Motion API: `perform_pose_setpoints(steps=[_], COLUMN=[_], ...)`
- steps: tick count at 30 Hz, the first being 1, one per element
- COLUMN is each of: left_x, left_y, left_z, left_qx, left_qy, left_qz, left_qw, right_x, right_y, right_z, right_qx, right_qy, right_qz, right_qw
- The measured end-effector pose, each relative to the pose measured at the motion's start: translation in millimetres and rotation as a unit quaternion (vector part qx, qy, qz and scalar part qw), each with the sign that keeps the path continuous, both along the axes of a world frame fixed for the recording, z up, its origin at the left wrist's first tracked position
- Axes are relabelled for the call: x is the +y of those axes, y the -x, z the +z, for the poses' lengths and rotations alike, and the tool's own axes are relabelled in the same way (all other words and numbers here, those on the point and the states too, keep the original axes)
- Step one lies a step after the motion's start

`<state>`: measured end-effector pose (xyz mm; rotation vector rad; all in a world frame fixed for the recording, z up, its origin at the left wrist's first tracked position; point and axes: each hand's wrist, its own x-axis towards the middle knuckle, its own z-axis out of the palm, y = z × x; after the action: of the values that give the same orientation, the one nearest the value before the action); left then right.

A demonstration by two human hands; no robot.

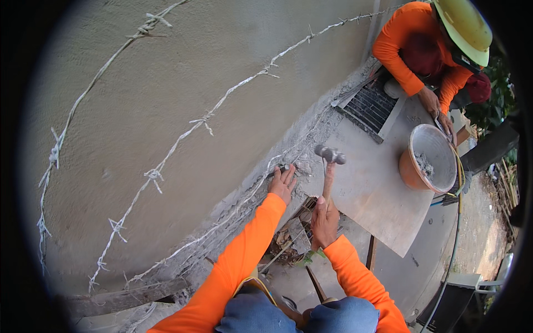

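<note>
My right hand (325, 223) is closed round the wooden handle of a hammer (328, 180). Its grey steel head points up and away from me, above the edge of a flat board. My left hand (282, 186) is at the foot of the wall, beside broken mortar rubble (302, 166). Its fingers are bent over a small dark object (285, 168), mostly hidden, whose kind I cannot make out. A white-crusted strand of barbed wire (244, 202) runs close past that hand.
More barbed wire (205, 119) crosses the plastered wall (183, 72). An orange bucket (412, 167) with grey mortar stands on the board (383, 208), near a dark slatted grate (369, 105). A co-worker (408, 50) in a yellow helmet crouches behind it. A cable (456, 238) trails at right.
</note>
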<state>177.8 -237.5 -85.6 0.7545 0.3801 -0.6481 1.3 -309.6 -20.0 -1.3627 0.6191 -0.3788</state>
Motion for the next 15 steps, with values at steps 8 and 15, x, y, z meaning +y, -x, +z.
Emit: perform_pose_setpoints(steps=[8,15], left_x=[3.4,17.6], left_y=[1.0,-4.9], left_z=[5.3,13.8], left_qx=[-0.018,0.034], left_qy=[-0.032,-0.091], left_qz=[-0.006,-0.050], left_qw=[0.999,0.994], right_x=[2.0,0.6], right_y=[-1.7,3.0], right_z=[1.0,-4.9], right_qx=[0.051,0.114], right_qy=[0.126,0.172], right_qz=[0.068,0.143], right_qw=[0.988,0.968])
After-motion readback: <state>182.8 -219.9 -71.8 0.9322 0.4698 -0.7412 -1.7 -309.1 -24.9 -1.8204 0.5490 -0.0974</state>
